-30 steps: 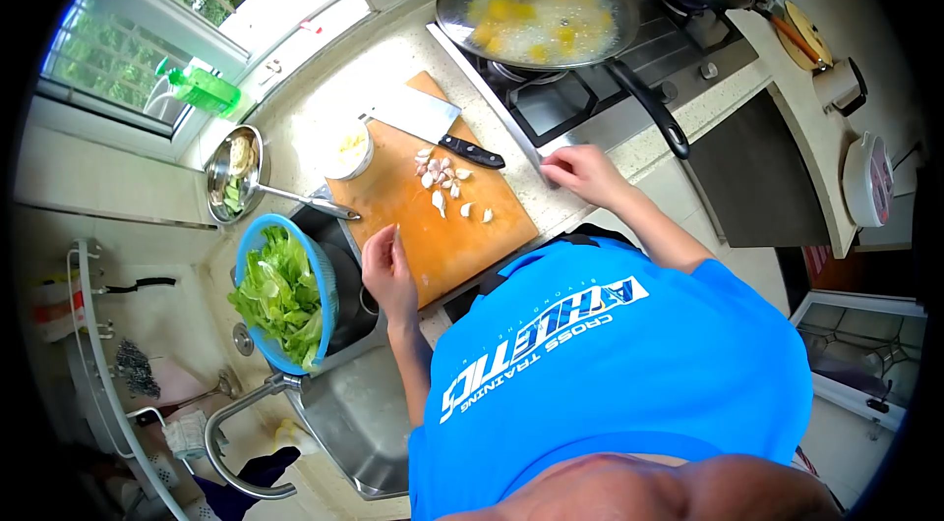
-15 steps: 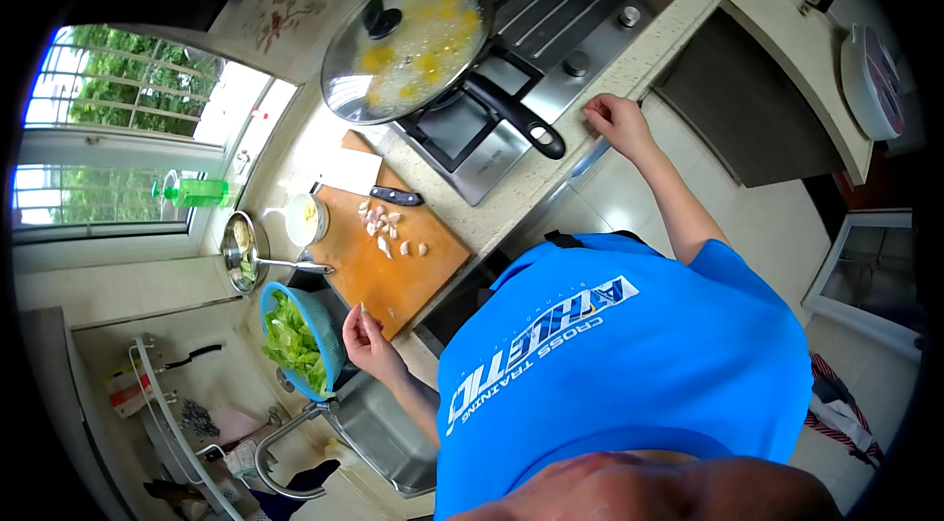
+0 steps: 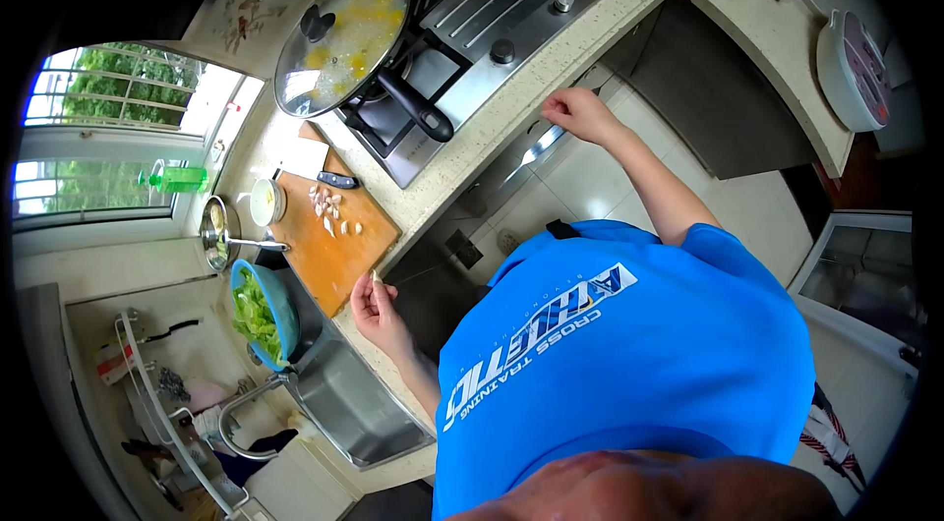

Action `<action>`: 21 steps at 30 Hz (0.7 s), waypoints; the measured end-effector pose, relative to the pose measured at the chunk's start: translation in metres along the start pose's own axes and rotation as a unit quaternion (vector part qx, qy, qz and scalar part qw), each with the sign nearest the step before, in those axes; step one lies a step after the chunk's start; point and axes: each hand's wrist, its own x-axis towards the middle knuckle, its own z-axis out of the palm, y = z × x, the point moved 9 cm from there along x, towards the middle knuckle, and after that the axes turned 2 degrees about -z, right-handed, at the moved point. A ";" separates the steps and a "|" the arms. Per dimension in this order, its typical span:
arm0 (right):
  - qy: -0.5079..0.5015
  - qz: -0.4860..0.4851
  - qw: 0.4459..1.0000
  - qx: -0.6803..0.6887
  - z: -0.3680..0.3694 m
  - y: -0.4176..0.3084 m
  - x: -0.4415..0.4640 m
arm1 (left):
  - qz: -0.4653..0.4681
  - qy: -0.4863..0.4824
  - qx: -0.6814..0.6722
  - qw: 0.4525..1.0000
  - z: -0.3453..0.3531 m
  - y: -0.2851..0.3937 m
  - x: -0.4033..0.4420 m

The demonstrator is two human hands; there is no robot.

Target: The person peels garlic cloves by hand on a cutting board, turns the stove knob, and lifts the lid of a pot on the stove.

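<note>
My left hand (image 3: 379, 313) is pinched around a small pale piece (image 3: 375, 276) that looks like a garlic clove, just off the near corner of the wooden cutting board (image 3: 329, 270). Garlic cloves (image 3: 326, 206) are scattered on the board beside a cleaver (image 3: 305, 157) with a black handle. A white bowl (image 3: 266, 202) with yellowish bits stands at the board's left edge. My right hand (image 3: 580, 116) is closed, in front of the counter edge and well away from the board; what its fingers hold, if anything, is hidden.
On the stove (image 3: 492, 29), a glass-lidded pan (image 3: 342, 41) holds bubbling liquid with yellow pieces. Its handle points towards the counter edge. A blue basket (image 3: 283, 310) of leafy greens stands beside the sink (image 3: 354, 408). A metal pan (image 3: 218, 231) is near the window.
The view has turned and shifted right, so board, pan and basket appear farther left and smaller. Both hands are now farther from the board and counter, their fingers still closed.
</note>
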 end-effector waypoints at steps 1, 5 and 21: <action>-0.010 -0.011 1.000 -0.005 0.000 -0.003 0.000 | 0.007 -0.012 0.004 1.000 0.004 -0.001 -0.008; 0.002 -0.040 0.999 0.028 0.002 0.006 0.018 | 0.000 -0.005 0.069 0.998 0.006 0.003 -0.040; 0.241 0.038 0.956 -0.165 -0.125 0.084 0.112 | -0.069 0.139 0.120 0.981 -0.043 0.006 -0.127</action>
